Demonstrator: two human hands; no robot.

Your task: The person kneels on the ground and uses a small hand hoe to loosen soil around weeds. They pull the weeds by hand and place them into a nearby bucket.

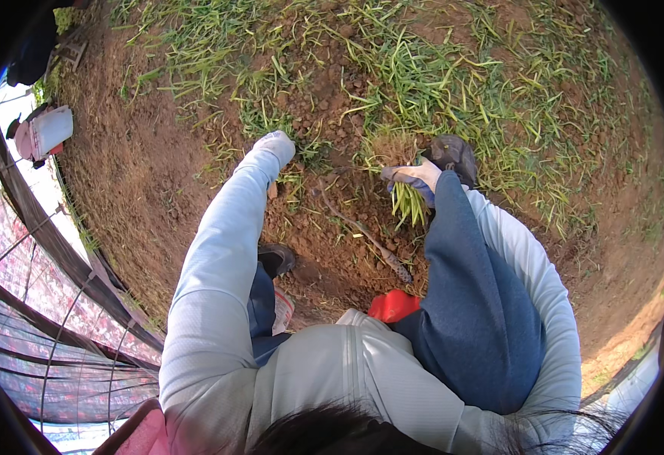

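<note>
My left hand (276,147), in a pale glove, is low over green leafy plants at the upper middle; its fingers look curled, but their grip is hidden. My right hand (417,176), in a white and blue glove, is closed around a bunch of green-stemmed plants (409,206). The roots (393,147) of the bunch point away from me, the stems toward me. Between my arms a thin, curved tool or stick (364,230) with a thicker, dark end lies on the loose soil.
Cut or pulled greens (423,79) lie scattered across the brown soil ahead. My dark shoes (451,156) flank the dug soil. Something red (394,305) is between my legs. At the far left are a white container (53,129) and a netted fence or wall (36,284).
</note>
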